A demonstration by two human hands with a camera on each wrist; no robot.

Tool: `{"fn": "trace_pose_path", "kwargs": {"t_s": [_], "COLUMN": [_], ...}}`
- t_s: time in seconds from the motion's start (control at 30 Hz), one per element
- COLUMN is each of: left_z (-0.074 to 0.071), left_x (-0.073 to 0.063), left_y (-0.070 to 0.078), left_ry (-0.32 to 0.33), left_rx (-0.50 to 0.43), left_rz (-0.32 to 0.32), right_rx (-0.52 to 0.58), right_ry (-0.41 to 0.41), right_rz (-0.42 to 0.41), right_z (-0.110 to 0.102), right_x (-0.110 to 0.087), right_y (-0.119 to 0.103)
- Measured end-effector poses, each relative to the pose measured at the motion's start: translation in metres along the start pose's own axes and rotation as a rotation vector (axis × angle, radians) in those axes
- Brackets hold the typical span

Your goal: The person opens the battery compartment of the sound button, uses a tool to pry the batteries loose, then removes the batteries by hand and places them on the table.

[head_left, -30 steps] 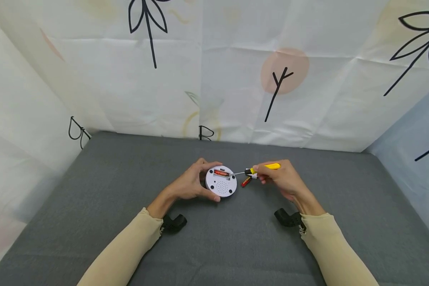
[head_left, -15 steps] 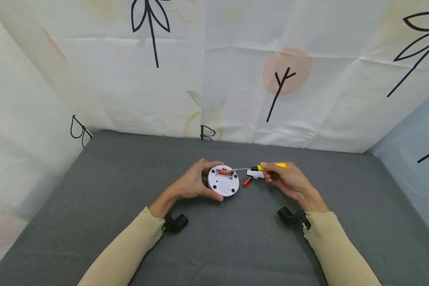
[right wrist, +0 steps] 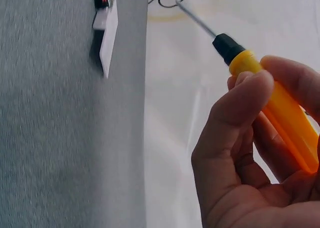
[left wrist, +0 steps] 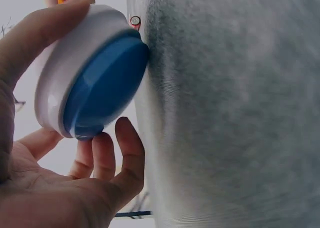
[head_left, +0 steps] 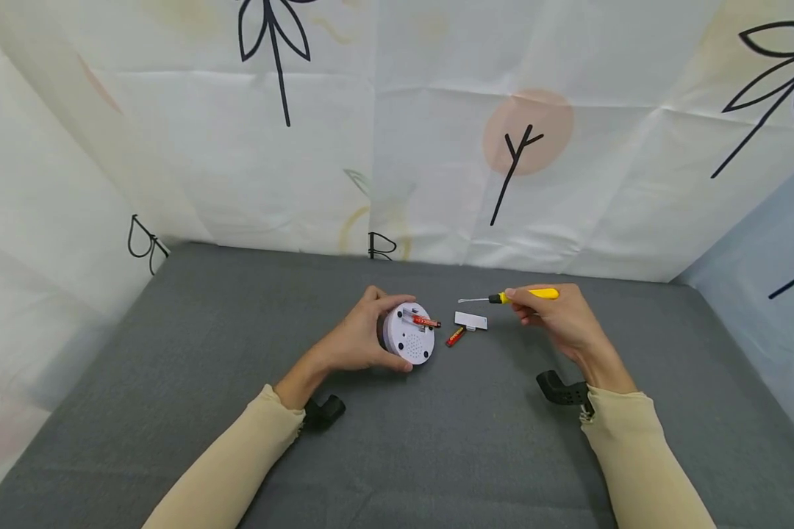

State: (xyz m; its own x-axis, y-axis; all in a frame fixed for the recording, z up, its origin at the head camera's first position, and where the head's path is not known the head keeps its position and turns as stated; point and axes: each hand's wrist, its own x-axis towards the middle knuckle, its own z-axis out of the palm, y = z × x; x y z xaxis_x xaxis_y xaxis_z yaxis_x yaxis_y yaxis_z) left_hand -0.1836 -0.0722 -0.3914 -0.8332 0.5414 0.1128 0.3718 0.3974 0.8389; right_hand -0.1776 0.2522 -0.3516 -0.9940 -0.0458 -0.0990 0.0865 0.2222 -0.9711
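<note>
My left hand point(head_left: 357, 339) grips a round white device point(head_left: 410, 345) by its rim, thumb and fingers on opposite sides. Its underside, with dark feet and a dotted speaker grille, faces up and tilts to the right. A red battery point(head_left: 426, 321) pokes out of the battery slot past the rim. The left wrist view shows the device's blue dome point(left wrist: 107, 85) on the other face. My right hand point(head_left: 549, 312) holds a screwdriver point(right wrist: 282, 115) by its yellow handle, the metal shaft pointing left, apart from the device.
On the grey table point(head_left: 437, 441) a white battery cover point(head_left: 471, 320) lies right of the device. A second red battery point(head_left: 456, 337) lies just below the cover. A white patterned cloth point(head_left: 437, 147) hangs behind the table.
The screwdriver has drawn away from the battery slot to the right with my right hand. The battery has come partly out of its slot, and the device has tilted rightward.
</note>
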Motion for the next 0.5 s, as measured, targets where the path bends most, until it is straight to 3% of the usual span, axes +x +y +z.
{"fn": "trace_pose_path", "kwargs": {"t_s": [0.2, 0.37, 0.5], "left_z": [0.002, -0.002, -0.010], "left_x": [-0.002, -0.001, 0.000], "left_y": [0.009, 0.006, 0.001], "left_ry": [0.030, 0.058, 0.041], "left_rx": [0.075, 0.068, 0.072], "left_rz": [0.003, -0.033, -0.084], "right_rx": [-0.110, -0.125, -0.123], "right_ry": [0.038, 0.047, 0.063], "right_rz": [-0.004, -0.018, -0.019], "right_z": [-0.003, -0.005, -0.008], "right_x": [0.000, 0.001, 0.000], "right_y": [0.000, 0.001, 0.002]}}
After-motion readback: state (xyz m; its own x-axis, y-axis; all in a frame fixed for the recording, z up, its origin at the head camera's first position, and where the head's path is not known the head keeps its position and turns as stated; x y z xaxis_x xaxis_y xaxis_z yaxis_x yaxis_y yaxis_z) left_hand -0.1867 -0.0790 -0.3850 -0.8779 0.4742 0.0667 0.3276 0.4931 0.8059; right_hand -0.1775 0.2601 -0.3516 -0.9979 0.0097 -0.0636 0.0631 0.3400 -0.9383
